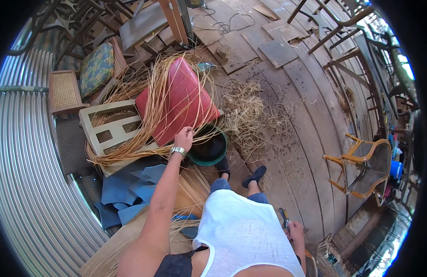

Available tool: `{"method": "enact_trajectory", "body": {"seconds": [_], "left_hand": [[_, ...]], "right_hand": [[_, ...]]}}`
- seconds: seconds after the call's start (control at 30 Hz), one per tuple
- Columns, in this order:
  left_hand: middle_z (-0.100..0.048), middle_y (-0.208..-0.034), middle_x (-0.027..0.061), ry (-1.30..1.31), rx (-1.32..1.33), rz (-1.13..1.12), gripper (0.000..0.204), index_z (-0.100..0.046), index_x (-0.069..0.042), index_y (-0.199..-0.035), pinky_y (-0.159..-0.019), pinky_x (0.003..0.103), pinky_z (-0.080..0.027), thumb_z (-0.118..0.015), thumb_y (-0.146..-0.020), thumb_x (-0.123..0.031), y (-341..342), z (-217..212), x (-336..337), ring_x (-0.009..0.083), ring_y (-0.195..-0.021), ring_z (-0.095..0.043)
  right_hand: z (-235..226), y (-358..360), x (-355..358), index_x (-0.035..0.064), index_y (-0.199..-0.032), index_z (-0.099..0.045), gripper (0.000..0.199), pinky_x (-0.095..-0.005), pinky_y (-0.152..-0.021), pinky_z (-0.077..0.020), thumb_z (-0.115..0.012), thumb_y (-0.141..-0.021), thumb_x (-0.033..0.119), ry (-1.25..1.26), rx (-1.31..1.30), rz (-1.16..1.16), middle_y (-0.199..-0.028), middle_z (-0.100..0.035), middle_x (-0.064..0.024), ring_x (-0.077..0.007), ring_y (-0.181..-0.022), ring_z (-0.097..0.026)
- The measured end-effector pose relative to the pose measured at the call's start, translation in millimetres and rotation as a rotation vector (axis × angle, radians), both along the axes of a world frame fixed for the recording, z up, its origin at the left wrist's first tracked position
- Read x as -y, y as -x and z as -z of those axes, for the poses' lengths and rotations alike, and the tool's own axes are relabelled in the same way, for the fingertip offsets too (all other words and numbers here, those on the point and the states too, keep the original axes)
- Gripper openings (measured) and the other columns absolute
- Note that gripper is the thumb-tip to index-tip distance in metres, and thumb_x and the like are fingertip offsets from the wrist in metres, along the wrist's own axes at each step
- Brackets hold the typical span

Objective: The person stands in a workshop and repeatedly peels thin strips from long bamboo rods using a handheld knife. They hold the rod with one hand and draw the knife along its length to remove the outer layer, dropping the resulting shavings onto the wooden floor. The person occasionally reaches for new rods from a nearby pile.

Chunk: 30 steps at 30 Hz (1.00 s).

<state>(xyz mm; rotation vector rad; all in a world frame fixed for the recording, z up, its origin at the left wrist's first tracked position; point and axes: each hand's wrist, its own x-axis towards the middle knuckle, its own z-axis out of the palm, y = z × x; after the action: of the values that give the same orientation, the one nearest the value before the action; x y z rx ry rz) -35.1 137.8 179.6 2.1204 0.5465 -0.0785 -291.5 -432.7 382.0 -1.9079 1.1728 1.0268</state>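
Observation:
My left hand (184,138), with a metal watch on the wrist, reaches forward at the lower edge of a bundle of long tan rattan strands (160,106). Its fingers are closed at the strands; exactly how many they pinch is hidden. The bundle drapes over a red panel (188,92) and a cream frame with cut-out openings (94,131). Just right of this hand is a dark green round basin (208,150), with some strands crossing its rim. Low at my right side, my right hand (295,231) is closed round a small dark and metallic hand tool (284,218), its kind unclear.
Loose rattan scraps (243,111) lie in a tangle on the wooden plank floor (310,152). A rattan chair (361,164) stands at right, chair frames (347,37) beyond. Blue sheets (125,189) lie at left, beside a corrugated metal wall (28,161). A post (172,18) stands ahead.

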Motion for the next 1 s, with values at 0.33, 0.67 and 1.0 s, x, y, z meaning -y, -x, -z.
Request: {"method": "enact_trajectory", "body": {"seconds": [0.33,0.67,1.0], "left_hand": [[-0.069,-0.079,0.0124,-0.094,-0.003,0.253,0.019,-0.069,-0.002,-0.093,-0.067,0.031,-0.053,-0.064,-0.078,-0.011,-7,-66,8,0.0185,-0.07,-0.066],[-0.067,-0.076,0.0045,0.213,-0.135,0.121,0.016,-0.065,0.0,-0.089,-0.062,0.027,-0.052,-0.068,-0.078,-0.012,8,-79,9,0.012,-0.068,-0.065],[-0.067,-0.082,0.0076,0.59,-0.269,-0.033,0.016,-0.053,-0.002,-0.096,-0.053,0.025,-0.056,-0.064,-0.088,-0.011,10,-96,-1,0.0143,-0.062,-0.066]], "right_hand": [[-3,25,-19,0.0004,-0.08,-0.055,0.028,-0.0296,-0.037,-0.042,-0.055,-0.093,0.026,0.1,0.071,-0.155,-0.057,-0.059,-0.0095,-0.0158,-0.041,-0.055],[3,31,-15,0.0008,-0.081,-0.052,0.028,-0.0298,-0.037,-0.0426,-0.055,-0.092,0.026,0.106,0.134,-0.209,-0.059,-0.06,-0.0116,-0.0173,-0.042,-0.056],[14,34,-12,-0.0002,-0.081,-0.054,0.029,-0.0318,-0.039,-0.0453,-0.053,-0.093,0.026,0.079,0.179,-0.244,-0.061,-0.062,-0.0128,-0.0185,-0.044,-0.058]]}}
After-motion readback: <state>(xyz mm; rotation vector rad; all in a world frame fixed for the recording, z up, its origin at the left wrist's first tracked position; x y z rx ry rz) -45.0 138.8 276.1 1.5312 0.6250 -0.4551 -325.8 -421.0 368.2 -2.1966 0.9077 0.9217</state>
